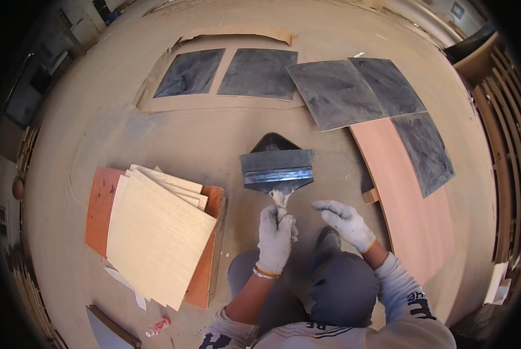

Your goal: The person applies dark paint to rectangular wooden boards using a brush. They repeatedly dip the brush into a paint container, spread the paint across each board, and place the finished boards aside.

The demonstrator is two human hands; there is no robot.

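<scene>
Two gloved hands at work, and it's the left hand (275, 238) doing the gripping, fingers wrapped firmly around the handle of a wide scraper (276, 163)! Over to the right hand (346, 225): it hangs free just beside, fingers stretched toward that handle, gripping nothing.

Widest of all is the dusty floor (68, 128), running right around the scene. Up at the far side, a ragged-edged brown sheet (179, 103) lies on it, and to the right a long pinkish board (411, 232) stretches back toward the person. On the left, what a pairing: an orange-red board (100, 212) carries a fanned stack of pale wooden sheets (161, 227), their edges askew.

Now the five dark panels (257, 72), smeared and streaky: two sit side by side on the brown sheet, three cluster to the right, one of those lying partly across the pinkish board. And there, centre stage, is the scraper, its broad blade pointing away from the person, in front of a black tray (274, 138) with a peaked far edge; whether blade and tray touch, I can't tell. Smaller again, a red-and-white bottle (158, 327) lies at lower left, and a little wood block (370, 196) sits by the pinkish board's left edge
</scene>
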